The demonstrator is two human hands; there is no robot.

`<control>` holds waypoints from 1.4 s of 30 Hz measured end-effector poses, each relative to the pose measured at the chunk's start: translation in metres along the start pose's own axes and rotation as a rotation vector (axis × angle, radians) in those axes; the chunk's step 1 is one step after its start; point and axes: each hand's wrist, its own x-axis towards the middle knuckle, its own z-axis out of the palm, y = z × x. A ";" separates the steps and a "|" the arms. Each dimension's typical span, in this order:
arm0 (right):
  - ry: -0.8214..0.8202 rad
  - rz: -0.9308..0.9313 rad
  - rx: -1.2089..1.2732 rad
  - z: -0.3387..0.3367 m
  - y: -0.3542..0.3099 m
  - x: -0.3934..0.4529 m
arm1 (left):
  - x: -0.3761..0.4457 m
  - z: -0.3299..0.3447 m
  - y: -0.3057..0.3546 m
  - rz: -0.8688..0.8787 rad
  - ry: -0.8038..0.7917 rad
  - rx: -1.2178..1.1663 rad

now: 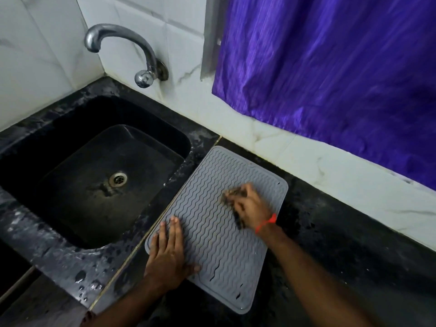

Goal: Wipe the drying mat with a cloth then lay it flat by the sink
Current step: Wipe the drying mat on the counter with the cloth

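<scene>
Right hand bunched around dark cloth, fingers curled on it, blurred, so likely mid-stroke across far half of mat. Left hand flat, fingers straight and together, pressed on near-left corner of mat; probably pinned there to stop sliding under the rubbing. Mat lay flat on black counter, long left edge just beside sink rim, so already about where needed for the final step. Ribbed grey surface, a few dark marks along near edge, maybe water, can't tell. Red thread on right wrist. Droplets on counter in front of sink. Tap off, above the basin. Purple curtain hung behind, well clear of the mat.
</scene>
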 end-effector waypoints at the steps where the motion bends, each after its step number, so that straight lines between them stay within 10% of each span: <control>1: 0.001 0.063 0.002 -0.008 0.010 0.018 | 0.000 0.000 0.001 0.003 -0.005 0.004; 13: -0.111 -0.102 0.068 -0.004 0.008 0.003 | 0.003 -0.003 0.002 -0.026 -0.055 0.054; 23: 0.154 0.314 0.037 -0.037 0.070 0.110 | 0.007 -0.006 0.005 -0.023 -0.077 0.016; 42: -0.011 0.010 0.130 0.033 -0.106 -0.166 | -0.025 0.020 -0.004 0.087 0.097 0.159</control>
